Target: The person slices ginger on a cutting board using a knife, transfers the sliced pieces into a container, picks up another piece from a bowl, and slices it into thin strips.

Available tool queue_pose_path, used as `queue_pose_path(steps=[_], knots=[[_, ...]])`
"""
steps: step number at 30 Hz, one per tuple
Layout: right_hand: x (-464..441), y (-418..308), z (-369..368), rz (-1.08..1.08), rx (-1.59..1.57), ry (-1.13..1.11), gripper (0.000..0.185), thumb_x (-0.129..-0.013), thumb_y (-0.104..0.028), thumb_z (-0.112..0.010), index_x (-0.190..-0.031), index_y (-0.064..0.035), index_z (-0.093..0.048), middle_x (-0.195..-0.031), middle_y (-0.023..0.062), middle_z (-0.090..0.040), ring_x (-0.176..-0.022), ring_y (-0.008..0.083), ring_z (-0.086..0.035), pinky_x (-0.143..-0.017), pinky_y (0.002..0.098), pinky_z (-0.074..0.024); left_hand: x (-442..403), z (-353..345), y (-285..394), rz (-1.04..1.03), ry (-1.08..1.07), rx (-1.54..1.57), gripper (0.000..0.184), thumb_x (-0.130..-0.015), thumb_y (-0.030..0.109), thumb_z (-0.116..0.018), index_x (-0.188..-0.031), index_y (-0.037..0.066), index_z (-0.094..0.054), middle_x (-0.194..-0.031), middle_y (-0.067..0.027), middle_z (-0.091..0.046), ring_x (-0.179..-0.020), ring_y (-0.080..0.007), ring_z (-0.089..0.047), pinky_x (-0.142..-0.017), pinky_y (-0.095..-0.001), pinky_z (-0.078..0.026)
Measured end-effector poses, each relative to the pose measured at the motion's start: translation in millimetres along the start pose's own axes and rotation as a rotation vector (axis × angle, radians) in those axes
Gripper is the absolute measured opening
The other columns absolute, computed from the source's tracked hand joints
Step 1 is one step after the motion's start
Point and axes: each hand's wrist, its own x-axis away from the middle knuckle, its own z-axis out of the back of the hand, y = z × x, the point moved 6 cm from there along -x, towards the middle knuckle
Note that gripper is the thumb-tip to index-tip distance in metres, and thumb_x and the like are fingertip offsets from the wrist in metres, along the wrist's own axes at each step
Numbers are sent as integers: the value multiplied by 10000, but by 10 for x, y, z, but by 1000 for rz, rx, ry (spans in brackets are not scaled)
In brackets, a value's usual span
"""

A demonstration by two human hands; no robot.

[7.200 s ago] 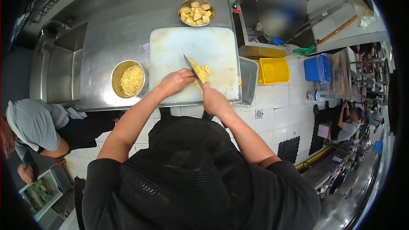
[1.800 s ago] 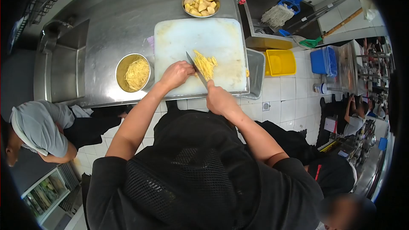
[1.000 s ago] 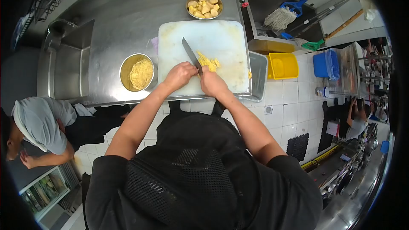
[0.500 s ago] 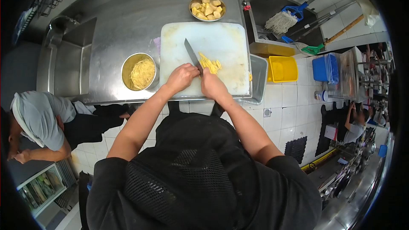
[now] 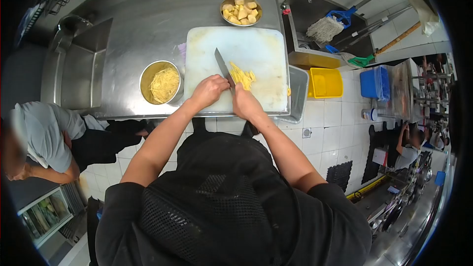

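My right hand [image 5: 246, 102] is wrapped round the handle of a knife [image 5: 222, 65], its blade pointing up and left over the white cutting board [image 5: 236, 42]. Against the blade's left side, my left hand [image 5: 211, 90] has its fingers bent together; what lies under them is hidden. Thin yellow strips [image 5: 243, 76] lie in a small heap just right of the blade. To the left of the board, a round metal container [image 5: 161, 83] holds more fine yellow strips. Beyond the board's top edge sits a metal bowl [image 5: 241, 10] of peeled yellow chunks.
A sink [image 5: 84, 69] is at the left of the steel counter. One person in grey [image 5: 49, 133] leans at the lower left. A grey bin [image 5: 297, 93] and a yellow tub [image 5: 325, 83] stand right of the board. Another person [image 5: 408, 152] is far right.
Over the last seconds the knife has shifted back and forth beside my left hand, and the heap of strips has changed shape. A person at the lower right has gone from view.
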Motion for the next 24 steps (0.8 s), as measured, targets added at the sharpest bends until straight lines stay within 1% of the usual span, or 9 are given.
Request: queue_pose_path(steps=[3, 5, 9, 12, 14, 18, 20, 23, 24], knots=[[-171, -50, 103, 75, -74, 118, 208, -943, -51, -465, -1106, 68, -512, -939, 392, -669, -907, 530, -678, -827, 593, -525, 1, 25, 6, -9, 22, 7, 151, -795, -6, -673, -931, 16, -733, -976, -74, -724, -932, -281, -664, -834, -392, -564], [-202, -107, 233, 91, -29, 51, 224, -933, -35, -468, -1120, 79, -515, -941, 396, -669, -912, 528, -684, -825, 590, -529, -12, 23, -74, 50, -21, 74, 150, -796, -7, -681, -934, 17, -732, -969, -77, -723, -920, -285, -665, -825, -395, -568], [8, -152, 344, 77, 16, -3, 233, -929, -27, -473, -1128, 86, -516, -948, 391, -673, -914, 526, -687, -826, 587, -531, -15, 2, -82, 49, -41, 62, 144, -800, -6, -685, -934, 19, -731, -962, -78, -723, -918, -287, -664, -817, -395, -570], [104, -151, 227, -8, 45, -96, 238, -924, -33, -481, -1127, 85, -518, -954, 392, -673, -916, 525, -688, -821, 585, -532, -23, 37, -43, 21, -33, 39, 150, -798, -4, -688, -938, 20, -735, -963, -82, -725, -922, -290, -664, -819, -393, -570], [-25, -47, 11, 28, -1, 42, 247, -914, -33, -485, -1129, 84, -519, -966, 401, -668, -920, 529, -685, -832, 588, -531, -26, 44, -37, 22, -12, 27, 163, -795, -4, -692, -948, 23, -740, -960, -83, -726, -922, -291, -664, -817, -394, -569], [-131, -143, 150, 69, -96, 75, 252, -910, -29, -475, -1133, 83, -511, -956, 406, -665, -914, 536, -681, -841, 596, -529, -2, 16, -45, 24, -59, 25, 166, -795, -3, -690, -950, 25, -745, -960, -84, -728, -926, -293, -664, -820, -395, -568], [-59, -157, 230, 34, -43, 28, 242, -930, -53, -484, -1137, 71, -504, -938, 398, -667, -913, 542, -673, -845, 606, -520, -69, 50, -57, 16, -60, 39, 156, -798, -1, -685, -939, 23, -745, -957, -86, -730, -924, -298, -662, -824, -400, -566], [-149, -43, -26, 47, -58, 96, 251, -945, -85, -497, -1145, 66, -502, -942, 394, -668, -925, 539, -669, -842, 606, -517, -45, 23, -97, 79, -93, 18, 148, -803, 8, -683, -936, 24, -745, -976, -91, -731, -930, -300, -659, -832, -403, -563], [-178, -73, 39, 29, -102, 78, 268, -948, -92, -498, -1158, 74, -503, -961, 399, -665, -947, 536, -667, -855, 605, -514, -47, 22, -98, 83, -93, 19, 148, -803, 8, -683, -936, 24, -745, -976, -91, -731, -930, -300, -659, -832, -403, -563]])
